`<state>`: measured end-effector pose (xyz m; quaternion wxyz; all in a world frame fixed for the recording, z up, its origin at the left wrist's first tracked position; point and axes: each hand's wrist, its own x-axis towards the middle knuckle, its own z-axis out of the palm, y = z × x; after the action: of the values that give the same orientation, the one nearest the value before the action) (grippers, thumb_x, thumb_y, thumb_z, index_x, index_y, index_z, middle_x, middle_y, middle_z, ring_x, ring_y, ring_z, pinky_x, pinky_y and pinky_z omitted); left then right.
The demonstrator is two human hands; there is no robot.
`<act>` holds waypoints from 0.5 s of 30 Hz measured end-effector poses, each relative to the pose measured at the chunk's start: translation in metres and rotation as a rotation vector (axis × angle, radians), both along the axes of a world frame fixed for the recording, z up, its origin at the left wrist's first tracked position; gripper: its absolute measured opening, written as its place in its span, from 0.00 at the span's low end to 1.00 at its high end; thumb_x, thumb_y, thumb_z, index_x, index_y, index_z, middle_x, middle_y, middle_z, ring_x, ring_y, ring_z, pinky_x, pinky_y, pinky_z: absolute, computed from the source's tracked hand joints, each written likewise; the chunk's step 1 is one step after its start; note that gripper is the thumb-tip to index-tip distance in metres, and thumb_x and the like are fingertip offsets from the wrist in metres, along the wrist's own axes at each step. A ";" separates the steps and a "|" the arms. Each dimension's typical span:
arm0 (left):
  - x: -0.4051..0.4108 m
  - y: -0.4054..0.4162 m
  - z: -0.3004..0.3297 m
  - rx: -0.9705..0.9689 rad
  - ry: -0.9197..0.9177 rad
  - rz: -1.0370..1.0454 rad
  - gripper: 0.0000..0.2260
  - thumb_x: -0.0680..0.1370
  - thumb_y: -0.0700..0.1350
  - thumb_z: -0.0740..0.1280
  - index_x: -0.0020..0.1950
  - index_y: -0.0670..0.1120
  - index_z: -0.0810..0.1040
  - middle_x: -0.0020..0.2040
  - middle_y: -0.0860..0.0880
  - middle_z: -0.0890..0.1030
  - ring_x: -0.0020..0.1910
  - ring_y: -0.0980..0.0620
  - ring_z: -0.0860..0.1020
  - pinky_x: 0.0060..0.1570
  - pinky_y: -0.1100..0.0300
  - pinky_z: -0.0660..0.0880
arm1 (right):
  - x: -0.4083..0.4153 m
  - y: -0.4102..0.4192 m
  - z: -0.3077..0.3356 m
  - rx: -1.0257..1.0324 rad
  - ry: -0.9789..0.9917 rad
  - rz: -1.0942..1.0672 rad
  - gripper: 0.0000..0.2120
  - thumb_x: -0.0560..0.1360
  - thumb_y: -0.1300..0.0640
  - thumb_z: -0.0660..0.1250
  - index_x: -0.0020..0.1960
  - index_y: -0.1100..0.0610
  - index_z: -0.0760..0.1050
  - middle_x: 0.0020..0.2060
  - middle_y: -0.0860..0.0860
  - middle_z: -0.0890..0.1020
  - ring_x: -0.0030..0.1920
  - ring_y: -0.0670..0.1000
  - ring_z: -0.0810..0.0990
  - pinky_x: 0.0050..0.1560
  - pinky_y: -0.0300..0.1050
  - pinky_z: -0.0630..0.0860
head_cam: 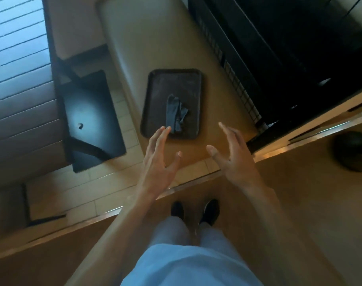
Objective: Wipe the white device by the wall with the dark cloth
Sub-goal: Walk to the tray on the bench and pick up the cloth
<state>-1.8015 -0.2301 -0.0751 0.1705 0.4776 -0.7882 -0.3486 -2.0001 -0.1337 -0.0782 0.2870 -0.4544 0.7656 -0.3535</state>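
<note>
Hands hover over the near end of the tabletop (155, 38), neither holding anything. Left hand (158, 159): fingers (162, 134) straight and spread, tips at the near edge of the dark cloth (176, 114); contact cannot be confirmed. Right hand (231, 155): fingers spread, loosely curved, clear of everything. Cloth lies crumpled on a dark tray (155, 89) on the tabletop. White device not in view. Step, by judgement: picking up the cloth. Risks: dark cloth on a dark tray in dim light, so a pinch may catch only a loose fold; fingers could nudge the tray, sliding it toward the tabletop's near edge.
</note>
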 end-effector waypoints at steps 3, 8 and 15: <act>-0.008 -0.018 -0.009 -0.004 -0.018 0.021 0.30 0.81 0.51 0.66 0.80 0.58 0.57 0.80 0.56 0.57 0.75 0.61 0.58 0.66 0.68 0.56 | -0.012 -0.025 -0.008 0.002 0.006 0.010 0.33 0.79 0.38 0.62 0.79 0.45 0.56 0.74 0.44 0.62 0.72 0.42 0.63 0.67 0.45 0.66; -0.020 -0.061 -0.028 0.038 -0.016 0.051 0.31 0.81 0.52 0.66 0.79 0.61 0.54 0.80 0.56 0.55 0.76 0.56 0.59 0.67 0.57 0.63 | -0.017 -0.070 -0.025 0.014 0.024 0.029 0.32 0.79 0.38 0.62 0.79 0.46 0.57 0.73 0.45 0.64 0.72 0.43 0.64 0.66 0.45 0.67; -0.037 -0.133 -0.068 0.052 -0.012 0.049 0.31 0.80 0.53 0.66 0.79 0.62 0.54 0.78 0.55 0.59 0.75 0.52 0.63 0.69 0.44 0.70 | -0.024 -0.148 -0.064 0.038 -0.004 0.040 0.28 0.81 0.43 0.63 0.78 0.49 0.62 0.72 0.48 0.66 0.71 0.48 0.67 0.70 0.51 0.70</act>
<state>-1.8382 -0.3636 -0.1435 0.1619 0.5029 -0.7681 -0.3618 -2.0245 -0.2818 -0.1419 0.3043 -0.4632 0.7625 -0.3338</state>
